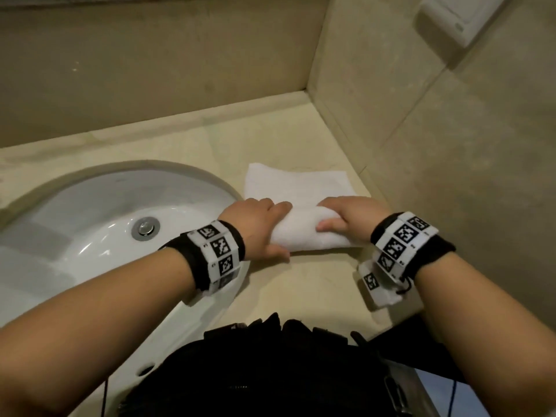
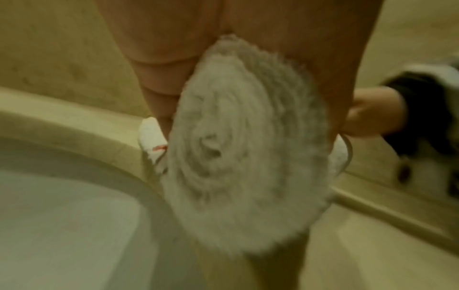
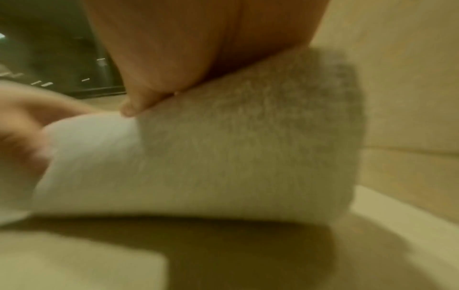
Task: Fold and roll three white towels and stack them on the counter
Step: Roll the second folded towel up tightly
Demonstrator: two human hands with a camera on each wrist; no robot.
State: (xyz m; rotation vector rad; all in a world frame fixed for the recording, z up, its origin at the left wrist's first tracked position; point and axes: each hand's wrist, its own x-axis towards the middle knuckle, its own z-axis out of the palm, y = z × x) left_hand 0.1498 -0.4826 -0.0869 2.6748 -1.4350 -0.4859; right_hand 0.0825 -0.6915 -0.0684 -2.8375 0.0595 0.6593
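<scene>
Closest to the person, both hands curl round a half-rolled white towel (image 1: pixel 310 233) on the counter (image 1: pixel 316 284) beside the sink (image 1: pixel 90 206): left hand (image 1: pixel 258 227) at one end, right hand (image 1: pixel 349 219) at the other. Beyond, its unrolled flat tail waits; next, I reckon, roll forward evenly, keeping it tight.

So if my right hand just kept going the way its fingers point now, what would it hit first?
Your right hand grips one end of the towel roll, fingers pointing toward the left hand at the other end. Sliding along the roll, it would probably meet that hand first; the sink lies beyond.
</scene>
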